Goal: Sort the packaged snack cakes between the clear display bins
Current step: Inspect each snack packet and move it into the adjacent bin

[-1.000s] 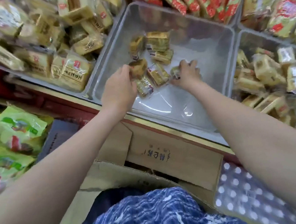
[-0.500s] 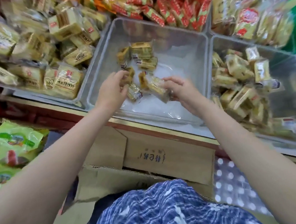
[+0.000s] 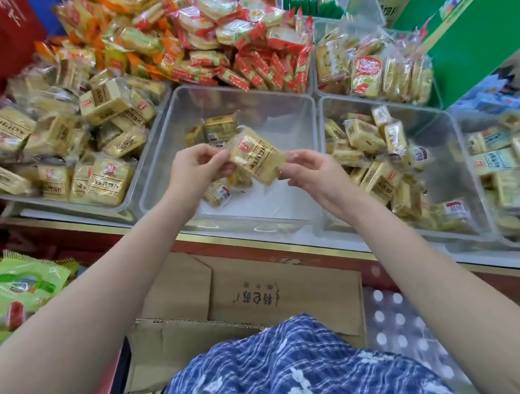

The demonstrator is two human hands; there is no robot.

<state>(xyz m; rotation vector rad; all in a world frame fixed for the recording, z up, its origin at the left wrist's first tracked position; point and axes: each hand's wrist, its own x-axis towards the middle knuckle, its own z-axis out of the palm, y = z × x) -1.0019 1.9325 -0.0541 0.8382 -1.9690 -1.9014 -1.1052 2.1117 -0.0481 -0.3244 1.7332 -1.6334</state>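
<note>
I have lifted one yellow, clear-wrapped snack cake packet (image 3: 257,159) out of the nearly empty clear plastic middle bin (image 3: 298,207); my left hand (image 3: 196,168) and right hand (image 3: 311,167) now pinch its ends above it; next, probably, the right bin (image 3: 460,156).

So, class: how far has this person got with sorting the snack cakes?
Mostly done: the clear middle bin is nearly emptied. In hand: both the left hand and right hand pinch one yellow wrapped cake. Left: the few yellow packets in that bin.
</note>
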